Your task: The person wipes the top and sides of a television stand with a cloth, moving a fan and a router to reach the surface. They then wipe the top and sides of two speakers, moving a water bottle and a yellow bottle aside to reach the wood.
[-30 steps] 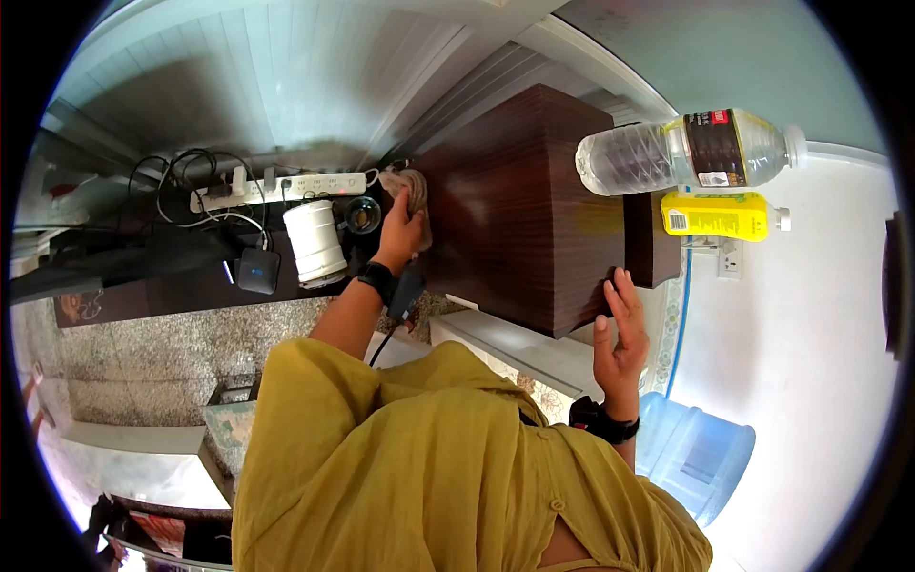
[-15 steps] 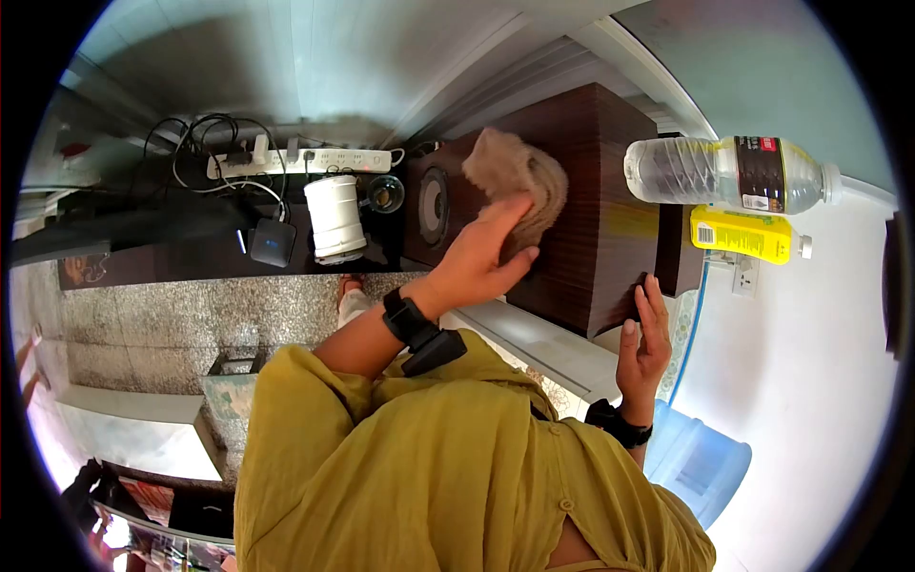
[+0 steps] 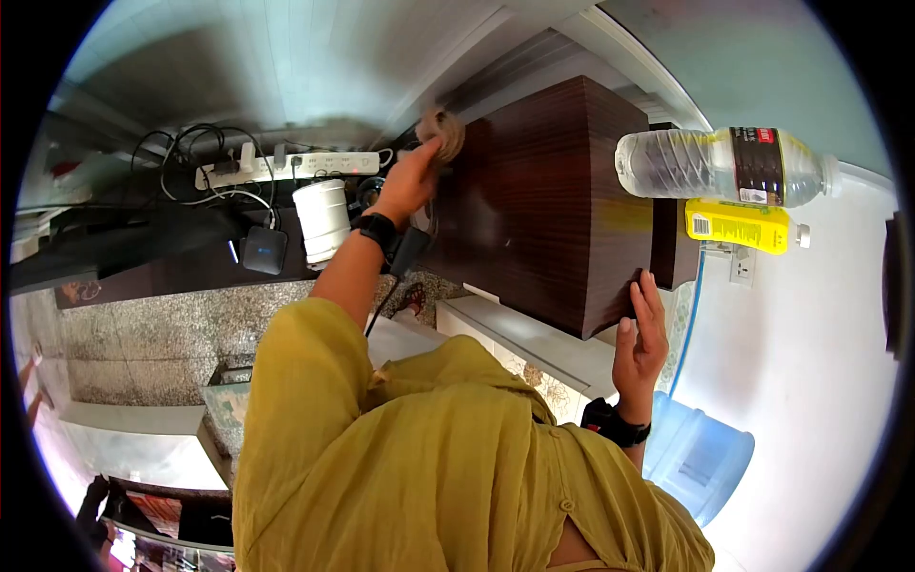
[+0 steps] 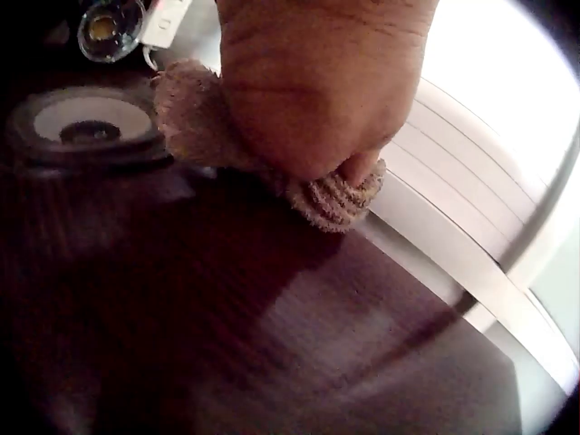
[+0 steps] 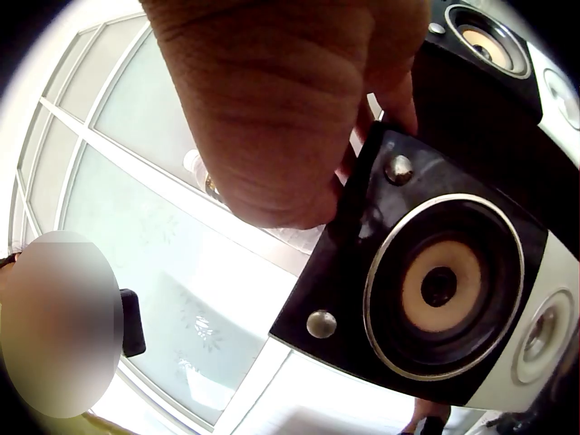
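Observation:
A dark wood-veneer speaker box (image 3: 534,210) takes up the middle of the head view. My left hand (image 3: 408,183) grips a bunched brown cloth (image 3: 441,133) at the box's far left edge, by the wall. In the left wrist view, folds of the towel-like cloth (image 4: 335,201) stick out under the curled fingers, close over the glossy wood. A round speaker cone (image 4: 86,127) lies left of them. My right hand (image 3: 640,348) rests with extended fingers on the near right edge of the box. The right wrist view shows the black front panel (image 5: 344,272) with its round driver (image 5: 441,285) beneath that hand.
A large clear bottle (image 3: 677,164) and a yellow bottle (image 3: 739,226) stand beyond the box on the right. Left of it are a white canister (image 3: 322,221), a power strip (image 3: 315,165) with tangled cables, and a small black box (image 3: 264,250). A blue water jug (image 3: 701,458) is at lower right.
My left hand first brought the cloth from the box's left end onto its middle, then back left to the far edge by the wall. The right hand has kept its place on the box.

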